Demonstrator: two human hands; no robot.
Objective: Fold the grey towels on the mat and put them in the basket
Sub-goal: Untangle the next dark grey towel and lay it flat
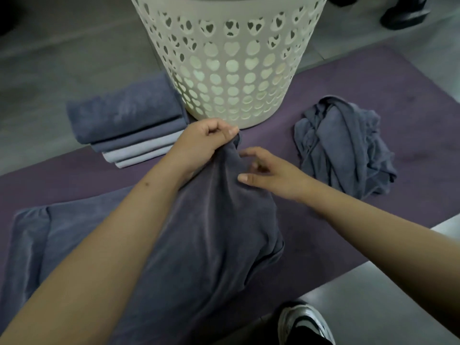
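At far left, a stack of folded towels [124, 125] lay on the floor just beside the basket [231, 58], partly off the mat [373, 100]. The grey towel [199, 232] in hand lay on the mat in front of the basket, its long axis running from the person toward the basket. The left hand [204, 140] pinched its far corner, lifted, at the basket's base. The right hand [271, 174], fingers loosely spread and holding nothing, touched the cloth just beside that pinch, so it was judged nearer to take the adjoining edge. A crumpled towel [346, 150] lay on the mat at right, unfolded.
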